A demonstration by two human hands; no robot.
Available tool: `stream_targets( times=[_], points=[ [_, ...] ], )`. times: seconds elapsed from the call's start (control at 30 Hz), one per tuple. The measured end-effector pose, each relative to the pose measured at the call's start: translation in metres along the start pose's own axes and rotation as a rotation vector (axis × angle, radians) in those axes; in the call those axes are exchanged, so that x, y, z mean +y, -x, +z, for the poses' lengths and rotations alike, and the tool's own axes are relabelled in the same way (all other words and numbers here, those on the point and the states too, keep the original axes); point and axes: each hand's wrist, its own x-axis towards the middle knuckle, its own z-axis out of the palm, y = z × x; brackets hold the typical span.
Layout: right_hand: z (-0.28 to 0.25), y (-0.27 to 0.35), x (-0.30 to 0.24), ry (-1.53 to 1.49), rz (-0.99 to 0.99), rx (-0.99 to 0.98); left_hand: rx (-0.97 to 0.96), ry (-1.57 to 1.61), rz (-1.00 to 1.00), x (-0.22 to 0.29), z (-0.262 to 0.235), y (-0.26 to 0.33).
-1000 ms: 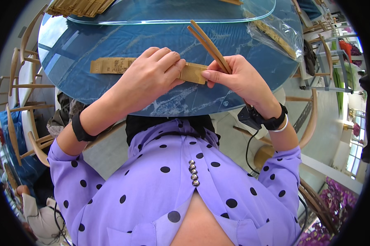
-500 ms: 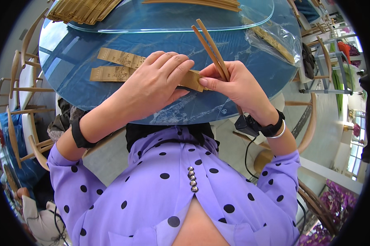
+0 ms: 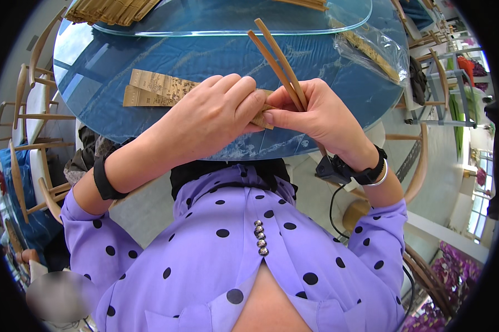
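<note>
two hands [image 3: 216,119] [image 3: 316,113] grip chopsticks [image 3: 277,61] and paper sleeve [image 3: 161,88], pinching both; stacked sticks [image 3: 114,10] lie beyond.

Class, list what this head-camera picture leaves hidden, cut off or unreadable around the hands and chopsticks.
- Lower ends of the chopsticks: head view, hidden inside the right hand.
- Near end of the paper sleeve: head view, covered by the left hand.
- Bundle of sticks: head view, cut off by the top edge.
- Plastic bag: head view, contents blurred by glare and fisheye bend.

Left hand [image 3: 216,119] and right hand [image 3: 316,116] meet fingertip to fingertip, fingers curled, forearms angled inward.
</note>
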Motion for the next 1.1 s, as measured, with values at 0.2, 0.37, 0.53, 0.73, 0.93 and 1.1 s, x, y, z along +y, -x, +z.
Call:
stream_targets(
  times=[0.2, 0.37, 0.53, 0.73, 0.93, 1.1],
  points=[
    [0.008, -0.001, -0.003, 0.035, -0.067, 0.012, -0.008, -0.051, 0.002, 0.000, 0.001, 0.000],
    [0.010, -0.003, 0.001, 0.087, -0.088, 0.049, 0.152, -0.151, 0.059, -0.001, 0.006, -0.001],
    [0.009, -0.003, -0.001, 0.153, -0.089, 0.077, 0.145, -0.172, 0.072, -0.004, 0.006, -0.001],
    [0.006, 0.001, -0.004, 0.257, -0.104, 0.100, 0.163, -0.080, 0.071, -0.008, 0.003, -0.003],
    [-0.003, 0.030, -0.011, 0.796, -0.248, 0.371, 0.148, -0.038, 0.005, -0.013, 0.000, 0.002],
    [-0.008, 0.040, 0.006, 1.285, -0.648, 0.555, 0.132, 0.015, -0.047, -0.015, -0.002, 0.004]
  ],
)
